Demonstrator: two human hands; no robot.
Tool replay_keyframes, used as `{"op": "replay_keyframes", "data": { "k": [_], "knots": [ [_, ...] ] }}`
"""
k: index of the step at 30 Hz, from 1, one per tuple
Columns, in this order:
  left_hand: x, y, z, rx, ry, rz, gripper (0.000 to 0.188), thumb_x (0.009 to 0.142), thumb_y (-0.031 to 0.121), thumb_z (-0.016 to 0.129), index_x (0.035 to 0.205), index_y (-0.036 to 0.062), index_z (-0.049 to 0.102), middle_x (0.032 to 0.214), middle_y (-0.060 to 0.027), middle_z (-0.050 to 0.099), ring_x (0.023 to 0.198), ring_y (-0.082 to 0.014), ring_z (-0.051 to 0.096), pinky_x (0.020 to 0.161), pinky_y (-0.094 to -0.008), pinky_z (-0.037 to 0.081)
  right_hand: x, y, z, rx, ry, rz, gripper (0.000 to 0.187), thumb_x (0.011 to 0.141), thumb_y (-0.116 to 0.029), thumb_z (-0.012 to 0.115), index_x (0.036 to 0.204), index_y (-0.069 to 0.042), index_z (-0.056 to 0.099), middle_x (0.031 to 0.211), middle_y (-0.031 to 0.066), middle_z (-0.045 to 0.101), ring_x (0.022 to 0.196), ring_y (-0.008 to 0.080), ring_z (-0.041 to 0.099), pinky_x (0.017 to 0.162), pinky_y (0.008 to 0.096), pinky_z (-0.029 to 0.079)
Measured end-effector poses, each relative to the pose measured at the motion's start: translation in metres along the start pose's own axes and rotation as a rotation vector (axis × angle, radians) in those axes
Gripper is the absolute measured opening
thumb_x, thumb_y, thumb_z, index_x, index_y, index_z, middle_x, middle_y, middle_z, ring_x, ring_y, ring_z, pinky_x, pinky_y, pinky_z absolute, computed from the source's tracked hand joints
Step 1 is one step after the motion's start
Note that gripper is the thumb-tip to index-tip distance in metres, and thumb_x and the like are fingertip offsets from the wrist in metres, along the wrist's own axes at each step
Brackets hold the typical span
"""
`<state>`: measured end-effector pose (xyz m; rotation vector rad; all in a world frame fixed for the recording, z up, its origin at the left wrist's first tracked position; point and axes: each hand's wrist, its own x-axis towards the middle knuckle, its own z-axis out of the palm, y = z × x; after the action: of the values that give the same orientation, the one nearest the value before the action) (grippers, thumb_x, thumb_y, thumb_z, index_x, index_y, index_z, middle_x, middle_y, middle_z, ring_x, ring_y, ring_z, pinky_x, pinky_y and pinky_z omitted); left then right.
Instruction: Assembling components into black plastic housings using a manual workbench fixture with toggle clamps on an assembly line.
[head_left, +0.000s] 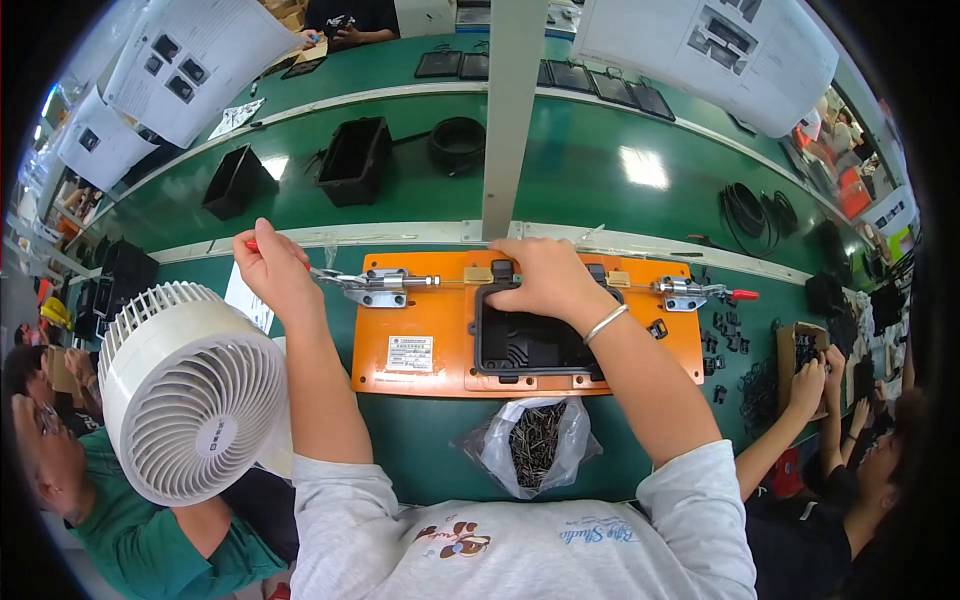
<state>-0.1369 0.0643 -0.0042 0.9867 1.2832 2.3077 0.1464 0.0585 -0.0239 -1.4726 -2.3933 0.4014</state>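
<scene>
My left hand (275, 270) is closed round the red handle of the left toggle clamp (380, 288). That clamp is mounted on an orange fixture plate (430, 322) and its rod points at a small tan block (478, 274). A black plastic case (535, 340), open side up, sits in the middle of the plate. My right hand (548, 282) grips the case's upper left edge, thumb inside and fingers over the far side; it hides part of that edge. On the plate's right side is a second toggle clamp (682, 292) with a red-tipped handle.
A clear bag of screws (537, 445) lies in front of the plate. At left stands a white fan (200, 400). Small black parts (730, 330) lie to the right. Black bins (355, 165) and a coiled black strip (457, 145) sit behind a white post (510, 120). Co-workers sit on both sides.
</scene>
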Motion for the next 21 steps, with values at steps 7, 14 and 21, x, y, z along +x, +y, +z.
{"op": "replay_keyframes", "data": {
  "k": [7,14,21],
  "knots": [
    [0.000,-0.001,-0.003,-0.044,-0.022,-0.034,0.018,0.096,0.016,0.052,0.084,0.0079,0.042,0.055,-0.0002,0.040,0.045,-0.0082,0.033,0.043,-0.0234,0.030,0.003,0.013,-0.006,0.358,0.093,-0.103,0.014,0.076,-0.008,0.072,0.089,-0.004,0.067,0.090,0.0094,0.056,0.079,0.0244,0.057,0.072,0.0328,0.049],
    [0.000,-0.002,-0.003,-0.054,-0.023,0.002,0.021,0.096,0.018,0.052,0.081,0.0082,0.042,0.052,0.0004,0.040,0.042,-0.0062,0.034,0.039,-0.0209,0.026,0.025,0.006,-0.016,0.342,-0.099,-0.037,0.018,0.071,-0.007,0.075,0.084,0.000,0.064,0.079,0.0101,0.062,0.073,0.0212,0.061,0.066,0.0306,0.050],
    [0.001,-0.004,-0.004,-0.058,0.000,-0.007,0.019,0.096,0.017,0.052,0.082,0.0083,0.042,0.052,0.0001,0.041,0.043,-0.0068,0.035,0.040,-0.0216,0.028,0.037,-0.005,-0.031,0.310,-0.252,0.044,0.019,0.064,-0.004,0.079,0.078,0.002,0.067,0.068,0.0114,0.065,0.063,0.0192,0.062,0.058,0.0305,0.049]
  ]
}}
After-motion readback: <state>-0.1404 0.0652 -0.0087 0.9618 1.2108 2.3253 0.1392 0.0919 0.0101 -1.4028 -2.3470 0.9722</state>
